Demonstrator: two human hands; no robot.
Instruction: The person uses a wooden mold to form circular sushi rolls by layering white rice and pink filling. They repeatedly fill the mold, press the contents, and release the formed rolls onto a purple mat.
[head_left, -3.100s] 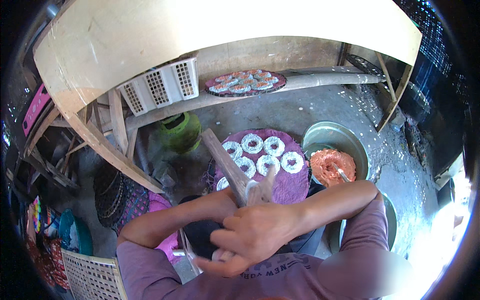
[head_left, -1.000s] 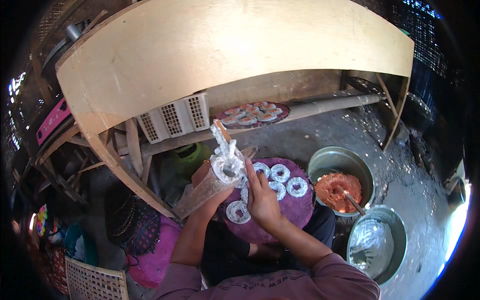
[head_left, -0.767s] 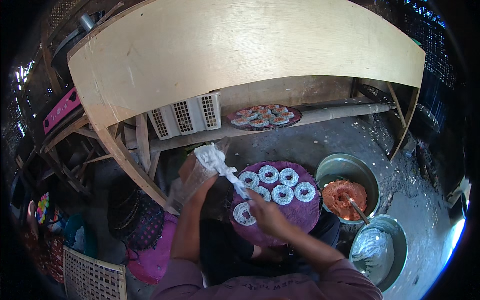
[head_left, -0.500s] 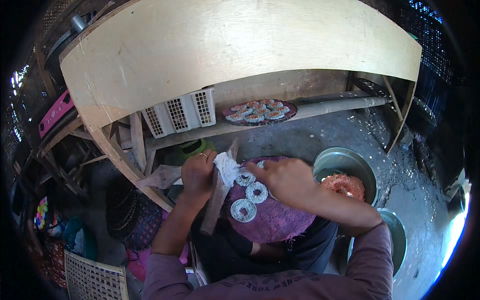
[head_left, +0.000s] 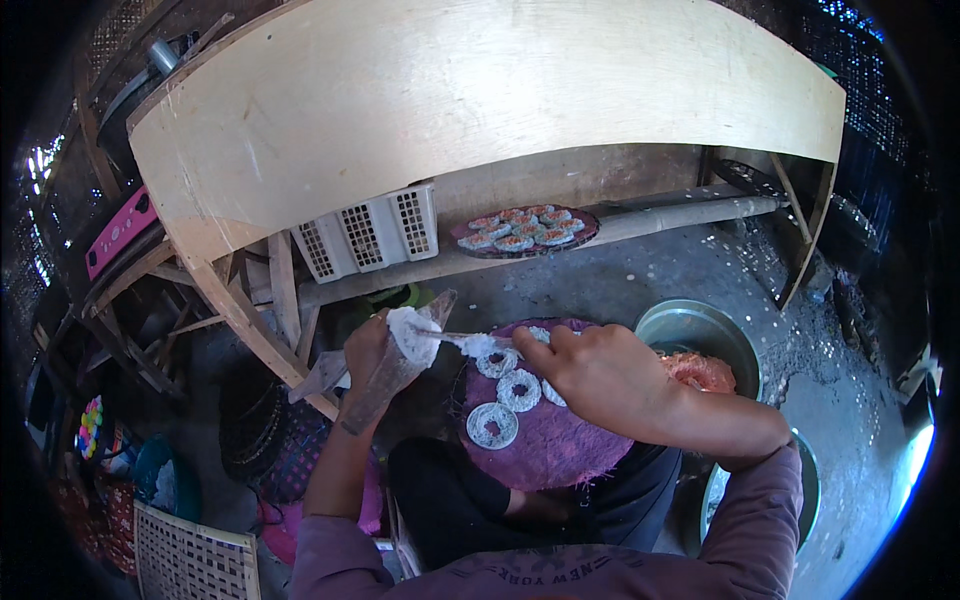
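Note:
My left hand is closed round a pale, translucent, board-like piece with flat ends sticking out. A lump of white paste sits on it. My right hand grips a thin stick-like tool whose far end touches the paste; a white blob clings along it. Below lies a round purple mat over my lap, with several white rings of paste on it. The nearest ring has a smooth pale rim around it. My right hand hides part of the mat.
A green basin with orange-red filling stands at the right, another basin below it. Under a plywood table are a white plastic crate and a round tray of orange-topped rings.
My left hand has moved left and tilted the translucent piece, so the paste shows more openly. The right hand has shifted slightly, and its tool now shows stretched toward the paste.

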